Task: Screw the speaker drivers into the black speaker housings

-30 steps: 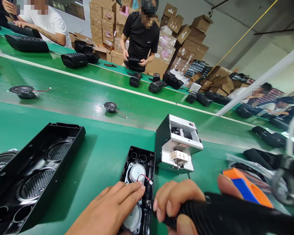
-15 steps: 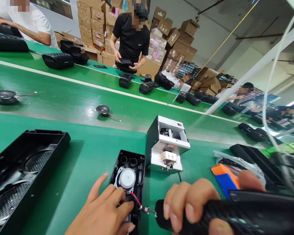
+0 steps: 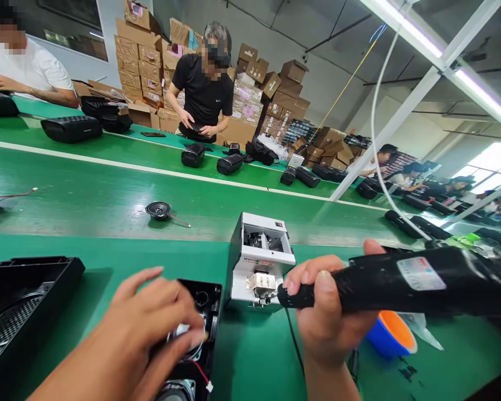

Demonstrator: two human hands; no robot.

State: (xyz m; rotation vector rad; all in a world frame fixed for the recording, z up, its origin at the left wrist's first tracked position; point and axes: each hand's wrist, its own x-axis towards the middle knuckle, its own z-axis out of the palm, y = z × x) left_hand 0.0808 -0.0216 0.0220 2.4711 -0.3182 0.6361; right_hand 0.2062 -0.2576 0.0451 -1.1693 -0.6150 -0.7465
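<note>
Now: right hand clenched around screwdriver; left hand, fingers spread, on speaker housing.

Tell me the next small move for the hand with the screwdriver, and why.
Probably lift the electric screwdriver off the white screw feeder toward the small speaker housing: the right hand has its tip at the feeder's outlet, while the left hand steadies that housing.

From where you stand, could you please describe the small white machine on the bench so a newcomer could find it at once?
Start at the green bench nearest the camera, this side of the conveyor belt. Just right of the open black speaker housing under the left hand stands the white box, with the tip of the black electric screwdriver in the right hand at its front. It is the only white, open-topped box among black parts.
</note>
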